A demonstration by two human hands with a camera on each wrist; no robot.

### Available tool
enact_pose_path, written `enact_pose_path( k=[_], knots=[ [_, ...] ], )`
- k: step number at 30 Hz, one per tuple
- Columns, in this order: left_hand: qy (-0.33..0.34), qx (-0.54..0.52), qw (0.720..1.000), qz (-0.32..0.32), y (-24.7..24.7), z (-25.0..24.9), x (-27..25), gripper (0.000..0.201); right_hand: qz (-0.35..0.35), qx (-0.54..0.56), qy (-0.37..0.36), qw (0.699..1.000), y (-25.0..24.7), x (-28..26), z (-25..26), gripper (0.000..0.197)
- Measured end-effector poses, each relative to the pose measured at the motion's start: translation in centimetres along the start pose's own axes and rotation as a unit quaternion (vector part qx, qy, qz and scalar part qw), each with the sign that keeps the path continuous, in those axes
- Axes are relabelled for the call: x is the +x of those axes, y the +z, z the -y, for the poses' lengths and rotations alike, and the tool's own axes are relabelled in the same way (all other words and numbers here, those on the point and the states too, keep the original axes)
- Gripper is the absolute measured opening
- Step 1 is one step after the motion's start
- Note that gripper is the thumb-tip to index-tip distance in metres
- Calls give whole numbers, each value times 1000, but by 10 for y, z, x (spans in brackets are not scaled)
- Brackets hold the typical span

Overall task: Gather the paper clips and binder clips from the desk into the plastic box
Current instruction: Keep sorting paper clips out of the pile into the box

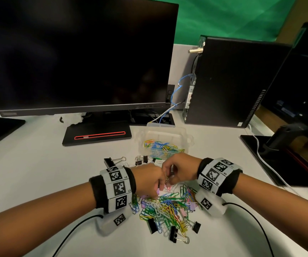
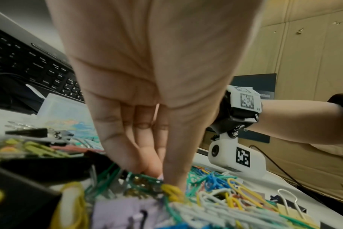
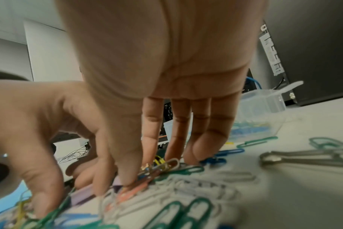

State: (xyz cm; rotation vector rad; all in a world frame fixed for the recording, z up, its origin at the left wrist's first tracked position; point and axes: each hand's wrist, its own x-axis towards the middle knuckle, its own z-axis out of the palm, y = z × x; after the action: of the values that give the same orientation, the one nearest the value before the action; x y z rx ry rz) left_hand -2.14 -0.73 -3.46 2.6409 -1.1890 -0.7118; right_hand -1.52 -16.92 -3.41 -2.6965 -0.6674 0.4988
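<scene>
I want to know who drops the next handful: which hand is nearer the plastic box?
Right. The right hand is just in front of the plastic box; the left hand sits farther back and left, over the clip pile.

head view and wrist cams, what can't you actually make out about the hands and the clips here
- What the left hand and right hand pinch: their fingers hide it in the head view; both wrist views are blurred there.
- How full the plastic box is: blurred and partly behind the hands in both wrist views.
- Clips under the pile of paper clips: covered by those on top.
- Near edge of that pile: cut off by the frame in both wrist views.
</scene>
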Motion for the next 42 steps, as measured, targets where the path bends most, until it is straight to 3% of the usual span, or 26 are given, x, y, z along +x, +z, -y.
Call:
enact_pose_path(
  k=[5,14,23,29,31,36,39,42],
  knots=[
    [-10,-34,999,-30,0,6,0,24,8,18,9,1000,3,2,0,16],
    [-9,5,999,-40,3,10,2,19,-18,27,24,999,-9,-10,-8,3],
    [0,-29,995,-92,-7,21,-3,18,-22,7,113,993,-25,-45,-45,5],
    [-49,-22,986,-157,-26,49,-15,13,13,-27,143,989,-21,-58,-57,10],
    [-76,-13,981,-175,-31,61,-19,11,11,-34,142,989,-21,-56,-55,3],
    [-151,18,972,-181,-38,86,-25,7,-42,-20,92,995,-22,-42,-41,21],
    [-187,10,964,-190,-40,101,-29,4,-3,-30,60,998,-17,-31,-31,64],
    [-209,-4,961,-183,-39,114,-31,6,40,-42,33,998,-11,-23,-24,91]
  ],
)
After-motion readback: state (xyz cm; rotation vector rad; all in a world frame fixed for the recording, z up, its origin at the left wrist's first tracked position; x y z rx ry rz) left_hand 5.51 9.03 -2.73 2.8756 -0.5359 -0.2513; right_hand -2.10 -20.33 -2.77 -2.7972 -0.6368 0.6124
